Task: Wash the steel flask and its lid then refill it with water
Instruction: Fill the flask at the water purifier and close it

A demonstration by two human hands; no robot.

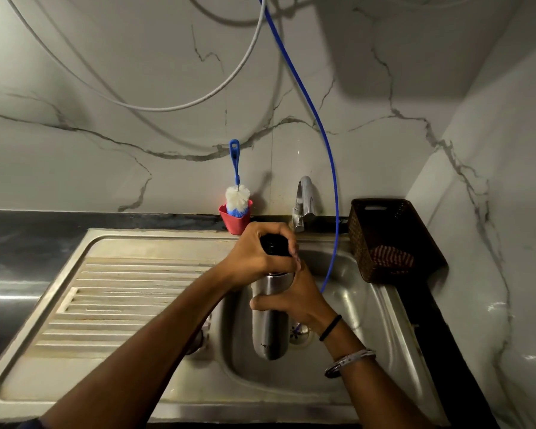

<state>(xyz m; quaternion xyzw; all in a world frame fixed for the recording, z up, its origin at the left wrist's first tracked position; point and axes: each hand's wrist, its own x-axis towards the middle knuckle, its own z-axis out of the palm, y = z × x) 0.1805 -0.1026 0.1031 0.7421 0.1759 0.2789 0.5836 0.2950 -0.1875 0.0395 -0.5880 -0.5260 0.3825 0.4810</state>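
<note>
Right now the left hand curls over the black round lid while the right hand wraps the brushed steel cylindrical flask, held upright over the stainless sink basin. I judge this to be the unscrewing step, with washing not yet begun. Next comes a firm twist with the body held steady. At twelve o'clock stands the chrome tap; at eleven, a white-and-blue bottle brush sits in a red cup
</note>
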